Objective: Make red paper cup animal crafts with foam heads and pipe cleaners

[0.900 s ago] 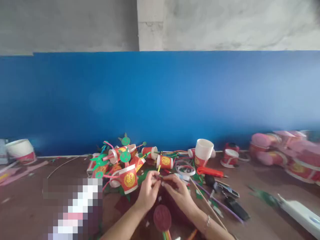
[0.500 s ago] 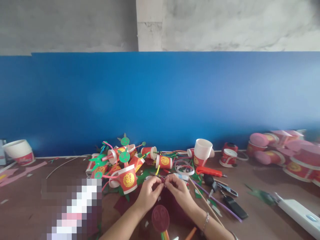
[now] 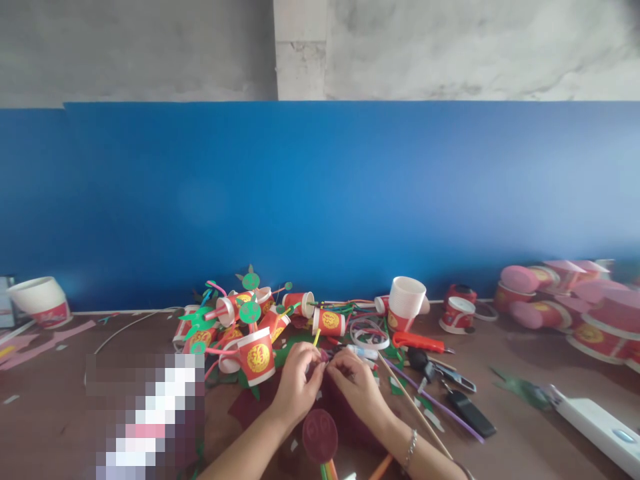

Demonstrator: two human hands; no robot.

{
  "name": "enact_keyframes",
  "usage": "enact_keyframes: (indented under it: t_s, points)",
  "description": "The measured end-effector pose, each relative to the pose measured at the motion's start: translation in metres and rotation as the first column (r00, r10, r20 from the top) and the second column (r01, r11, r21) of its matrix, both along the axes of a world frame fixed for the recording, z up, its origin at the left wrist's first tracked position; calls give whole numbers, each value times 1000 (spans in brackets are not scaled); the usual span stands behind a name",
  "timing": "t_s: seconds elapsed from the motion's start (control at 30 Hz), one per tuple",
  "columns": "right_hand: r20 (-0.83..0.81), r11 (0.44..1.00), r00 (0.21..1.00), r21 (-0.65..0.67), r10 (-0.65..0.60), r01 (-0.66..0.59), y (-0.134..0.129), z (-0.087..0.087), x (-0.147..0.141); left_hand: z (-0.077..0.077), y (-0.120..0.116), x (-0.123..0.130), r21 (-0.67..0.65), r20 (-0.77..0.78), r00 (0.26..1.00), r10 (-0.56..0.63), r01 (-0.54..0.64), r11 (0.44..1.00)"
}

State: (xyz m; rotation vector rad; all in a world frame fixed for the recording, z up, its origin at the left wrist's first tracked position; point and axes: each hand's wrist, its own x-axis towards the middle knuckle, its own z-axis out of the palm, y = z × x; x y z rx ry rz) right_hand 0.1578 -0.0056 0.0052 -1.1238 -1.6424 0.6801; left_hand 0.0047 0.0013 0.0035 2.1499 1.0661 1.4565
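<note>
One small maroon piece (image 3: 324,357) is at the fingertips of the left hand (image 3: 298,379), pinched between thumb and fingers. The right hand (image 3: 356,379) has its fingers bunched just beside it; whether they grip it, I cannot tell. One yellow straw (image 3: 317,339) rises beyond the left fingertips, one maroon disc (image 3: 320,435) is nearer the body, and two sticks, one purple (image 3: 454,416), one wooden (image 3: 425,419), lie to the right.

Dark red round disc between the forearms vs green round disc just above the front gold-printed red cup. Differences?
Position: the dark red round disc is nearer the camera; the green round disc sits farther back.
Apparent size: the dark red disc looks larger than the green disc.
Shared: both are round.
</note>
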Motion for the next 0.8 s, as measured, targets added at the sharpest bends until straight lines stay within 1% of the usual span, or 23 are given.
enact_keyframes:
  t_s: [0.17,0.3,0.47,0.67,0.8]
  points:
    - [42,999,998,-19,-38,39,1,-2,2,2,-2,-1,19,-44,999,10,-9,1000]
    - [26,1000,999,-9,-22,22,2,-2,2,5,-3,-1,32,-98,995,37,-34,999]
    - [4,1000,1000,-5,0,0,1,-3,2,8,-5,0,66,-142,989,45,-36,997]
    - [19,1000,1000,5,5,-5,-2,3,1,10,-7,1,52,-152,988,32,-25,998]
    - [8,1000,1000,-2,30,-30,-1,6,3,12,-6,1,34,-134,990,36,-31,999]
